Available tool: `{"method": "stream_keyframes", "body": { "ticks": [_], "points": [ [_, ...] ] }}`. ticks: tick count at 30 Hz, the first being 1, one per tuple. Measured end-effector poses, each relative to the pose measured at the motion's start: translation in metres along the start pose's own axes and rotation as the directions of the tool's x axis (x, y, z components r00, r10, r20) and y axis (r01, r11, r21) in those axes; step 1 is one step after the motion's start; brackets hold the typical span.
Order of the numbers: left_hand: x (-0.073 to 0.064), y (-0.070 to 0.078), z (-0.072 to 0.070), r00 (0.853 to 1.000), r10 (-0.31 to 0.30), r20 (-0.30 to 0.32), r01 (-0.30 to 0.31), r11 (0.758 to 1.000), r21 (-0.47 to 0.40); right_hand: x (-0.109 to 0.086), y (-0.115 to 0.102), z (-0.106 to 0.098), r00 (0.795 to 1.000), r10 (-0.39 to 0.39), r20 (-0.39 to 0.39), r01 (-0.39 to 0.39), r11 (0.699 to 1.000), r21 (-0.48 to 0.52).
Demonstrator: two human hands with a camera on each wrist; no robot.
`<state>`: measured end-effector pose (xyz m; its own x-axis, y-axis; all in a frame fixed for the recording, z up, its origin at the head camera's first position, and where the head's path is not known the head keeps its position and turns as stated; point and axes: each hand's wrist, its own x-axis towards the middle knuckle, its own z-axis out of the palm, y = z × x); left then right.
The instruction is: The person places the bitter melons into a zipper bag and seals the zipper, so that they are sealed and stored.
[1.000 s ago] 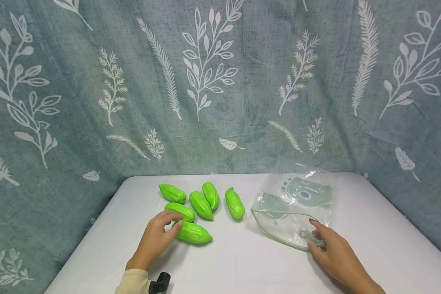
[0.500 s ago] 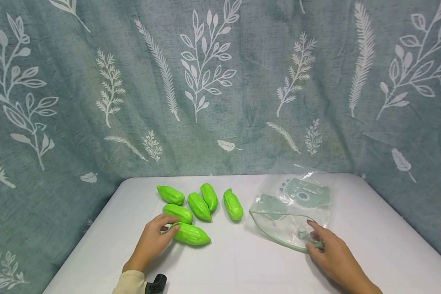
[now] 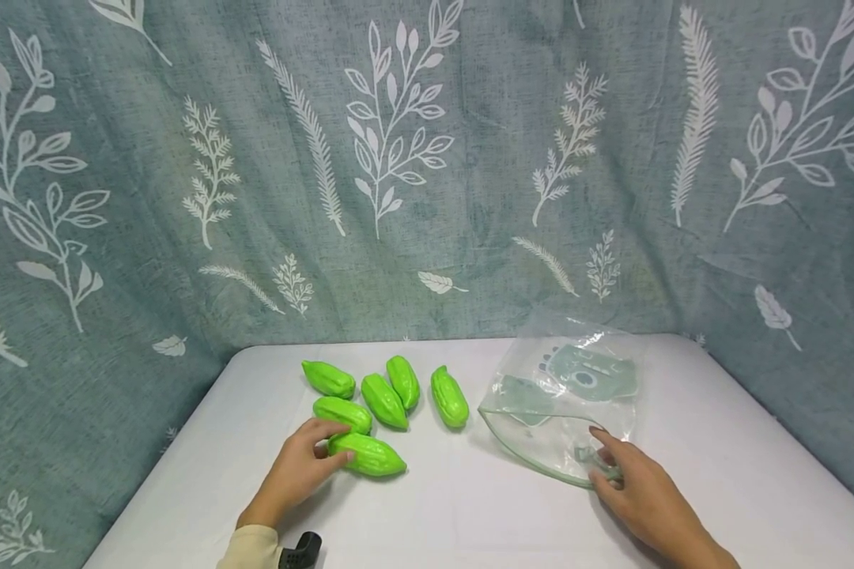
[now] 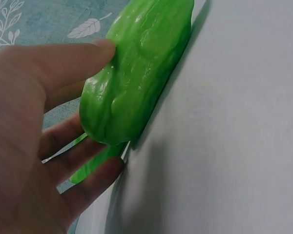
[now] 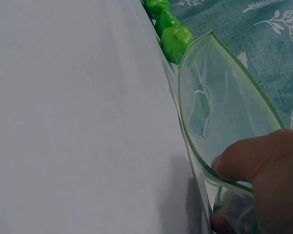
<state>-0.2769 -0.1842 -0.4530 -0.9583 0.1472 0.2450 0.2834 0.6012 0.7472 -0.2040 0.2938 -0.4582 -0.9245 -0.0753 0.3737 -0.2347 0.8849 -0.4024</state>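
My left hand (image 3: 295,472) is at the blunt left end of the nearest bright-green, glossy, ridged bitter melon (image 3: 372,456). Thumb on one side and index finger on the other, it grips that end; the remaining fingers spread below it in the left wrist view, where the bitter melon (image 4: 136,73) shows large. At the right, my right hand (image 3: 636,478) pinches the green-edged mouth of a clear plastic zip bag (image 3: 523,446). In the right wrist view the thumb reaches over the rim of the bag (image 5: 224,97), whose mouth gapes. The bag lies flat towards the back, with a green cartoon print.
Just behind the held one lies another bitter melon (image 3: 343,414). Several more sit farther back, among them one at the far left (image 3: 328,379) and one nearest the bag (image 3: 449,397). A white table (image 3: 455,506) bears everything, backed by a leaf-patterned teal curtain (image 3: 484,182).
The left thumb has come in onto the near side of the front bitter melon, closing the grip. The right hand keeps its hold on the bag. The head view has shifted slightly.
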Motion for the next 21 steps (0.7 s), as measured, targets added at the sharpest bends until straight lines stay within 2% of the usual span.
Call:
{"method": "stream_keyframes", "body": {
  "ticks": [4,11,21],
  "points": [
    [-0.0002,-0.0004,0.0010,1.000,-0.003,0.008,0.003,1.000,0.007,-0.0007,-0.0010,-0.0005,1.000,0.002,0.004,-0.002,1.000,0.000],
    [0.0005,-0.0014,0.0023,0.998,-0.049,0.029,0.049,0.999,0.018,-0.0011,-0.0034,-0.0004,0.999,0.037,0.027,-0.037,0.999,-0.019],
    [-0.0001,0.0025,0.0032,0.997,-0.033,0.068,0.028,0.997,0.075,-0.0011,-0.0019,-0.0002,1.000,0.014,0.014,-0.013,1.000,-0.009]
  ]
}}
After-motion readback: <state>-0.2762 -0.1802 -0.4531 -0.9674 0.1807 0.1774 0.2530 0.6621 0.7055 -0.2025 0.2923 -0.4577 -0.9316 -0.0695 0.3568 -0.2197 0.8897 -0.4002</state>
